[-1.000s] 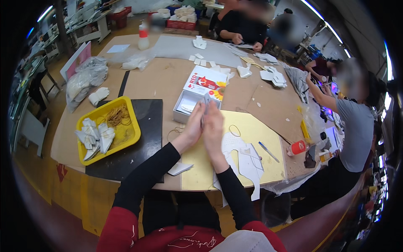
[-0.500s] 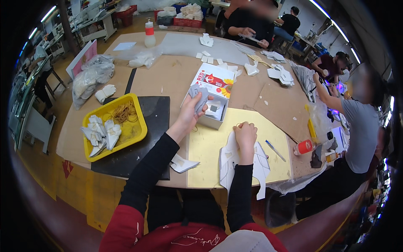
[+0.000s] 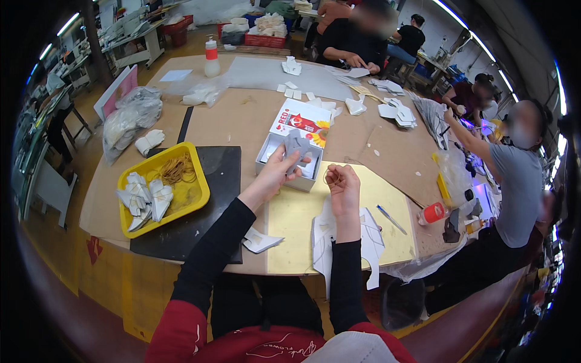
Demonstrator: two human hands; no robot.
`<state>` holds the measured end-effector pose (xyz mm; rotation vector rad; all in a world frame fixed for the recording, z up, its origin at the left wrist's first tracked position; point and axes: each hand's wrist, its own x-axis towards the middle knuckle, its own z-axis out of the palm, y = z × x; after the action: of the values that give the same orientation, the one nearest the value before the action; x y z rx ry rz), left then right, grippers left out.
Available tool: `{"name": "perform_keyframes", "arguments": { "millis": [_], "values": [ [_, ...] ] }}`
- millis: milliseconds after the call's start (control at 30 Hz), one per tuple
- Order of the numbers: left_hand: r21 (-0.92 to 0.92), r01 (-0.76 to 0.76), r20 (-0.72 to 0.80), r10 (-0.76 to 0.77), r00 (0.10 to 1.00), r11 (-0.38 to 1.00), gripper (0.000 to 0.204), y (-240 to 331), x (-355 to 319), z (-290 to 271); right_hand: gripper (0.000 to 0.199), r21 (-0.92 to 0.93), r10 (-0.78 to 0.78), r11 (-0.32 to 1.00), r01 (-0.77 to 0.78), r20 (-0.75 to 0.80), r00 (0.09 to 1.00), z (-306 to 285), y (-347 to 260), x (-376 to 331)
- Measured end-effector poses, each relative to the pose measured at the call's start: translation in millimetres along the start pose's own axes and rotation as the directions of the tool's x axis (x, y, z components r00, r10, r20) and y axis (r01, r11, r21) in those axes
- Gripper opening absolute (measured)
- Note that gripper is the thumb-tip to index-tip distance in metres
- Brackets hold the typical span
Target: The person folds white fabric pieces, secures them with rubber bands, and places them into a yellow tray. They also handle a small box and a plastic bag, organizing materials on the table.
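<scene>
Around me the workshop is busy, with other people seated at the far and right edges of the big brown table (image 3: 242,124), but my own patch is the near side. My left hand (image 3: 275,172) is lifted over the open white box (image 3: 289,162), its fingers closed round a small stack of grey cut pieces (image 3: 296,147) that stand roughly upright, long side pointing away from me; the box lies directly under and just beyond that hand, so my left is the nearer one to it. My right hand (image 3: 342,184) hovers just beside, over the yellow sheet (image 3: 302,224), fingers curled with a thin rubber band (image 3: 331,176) pinched at the tips, as far as I can tell. It sits to the right of the stack, close but not touching. One box, one lid with a red and white print (image 3: 302,123) leaning behind it. To my left is one yellow tray (image 3: 193,196) on a black mat (image 3: 212,224), holding a tangle of rubber bands and several bundles of white pieces. One pen (image 3: 390,219) lies to my right.
</scene>
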<state>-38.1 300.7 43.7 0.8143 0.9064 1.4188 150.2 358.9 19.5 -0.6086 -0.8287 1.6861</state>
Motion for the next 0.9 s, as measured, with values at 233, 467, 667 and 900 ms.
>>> {"name": "perform_keyframes", "arguments": {
  "millis": [233,467,667,900],
  "values": [
    [0.245,-0.038,0.095,0.015,0.995,0.969,0.039,-4,1,-4,0.039,-0.146,-0.112,0.983,0.111,0.001,0.994,25,-11,-11],
    [0.651,-0.374,0.220,0.307,0.926,0.661,0.047,-28,1,1,0.058,-0.705,-0.361,0.419,0.572,0.449,0.817,43,24,-19],
    [0.757,-0.392,0.239,0.337,0.911,0.523,0.039,-28,-6,11,0.048,-0.722,-0.404,0.520,0.457,0.263,0.876,43,24,-20],
    [0.780,-0.445,0.266,0.412,0.872,0.440,0.037,-25,-10,15,0.050,-0.791,-0.530,0.298,0.534,0.328,0.782,39,26,-18]
  ]
}}
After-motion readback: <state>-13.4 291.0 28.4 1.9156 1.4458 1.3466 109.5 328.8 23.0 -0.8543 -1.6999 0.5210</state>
